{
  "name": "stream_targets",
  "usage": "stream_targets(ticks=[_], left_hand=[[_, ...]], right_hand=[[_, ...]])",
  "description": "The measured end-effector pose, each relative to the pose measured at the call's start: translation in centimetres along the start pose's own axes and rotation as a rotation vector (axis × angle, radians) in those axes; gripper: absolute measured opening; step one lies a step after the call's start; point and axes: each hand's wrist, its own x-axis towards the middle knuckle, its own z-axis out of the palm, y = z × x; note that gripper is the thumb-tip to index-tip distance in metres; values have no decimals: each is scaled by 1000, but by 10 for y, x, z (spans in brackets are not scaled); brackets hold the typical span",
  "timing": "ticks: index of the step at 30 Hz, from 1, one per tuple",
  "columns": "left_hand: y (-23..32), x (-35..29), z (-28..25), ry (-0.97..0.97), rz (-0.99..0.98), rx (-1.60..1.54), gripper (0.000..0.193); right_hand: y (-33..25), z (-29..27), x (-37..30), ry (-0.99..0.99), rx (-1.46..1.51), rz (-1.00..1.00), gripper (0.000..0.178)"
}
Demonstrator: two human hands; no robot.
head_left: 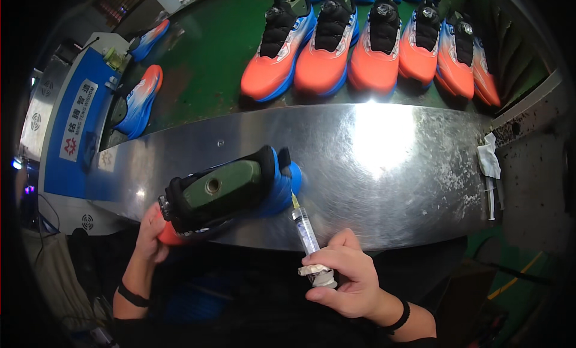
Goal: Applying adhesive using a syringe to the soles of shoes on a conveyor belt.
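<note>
My left hand (pixel 150 234) is closed on the toe of a running shoe (pixel 279 189), coral at the front and blue at the heel, with a black collar. A dark green shoe last (pixel 231 181) with a round hole fills the shoe's opening. In my right hand (pixel 351 276) is a clear syringe (pixel 306 233), its fingers and thumb around the white-wrapped plunger end. The syringe's yellow-based needle tip points up at the blue heel, close to it; whether they touch I cannot tell.
A metal work surface (pixel 336 144) lies under the shoe. Beyond it, several coral-and-blue shoes (pixel 375 63) stand on a green belt (pixel 198 66). Another shoe (pixel 141 102) lies at left beside a blue-and-white machine (pixel 78 114). White tissue (pixel 489 156) sits at the right edge.
</note>
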Motion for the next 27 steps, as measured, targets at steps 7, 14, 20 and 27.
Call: stream_targets(ticks=[7,14,20,27], left_hand=[[-13,-38,46,-218,-220,-324,84],[-39,-54,57,-299,-377,-537,82],[-49,-48,79,-515,-478,-843,57],[-49,-30,109,-706,-729,-927,49]], right_hand=[[-10,12,6,-5,-5,48,40],[-45,20,11,-43,4,155,38],[-84,18,16,-212,4,204,37],[-120,3,2,-174,-132,252,26]])
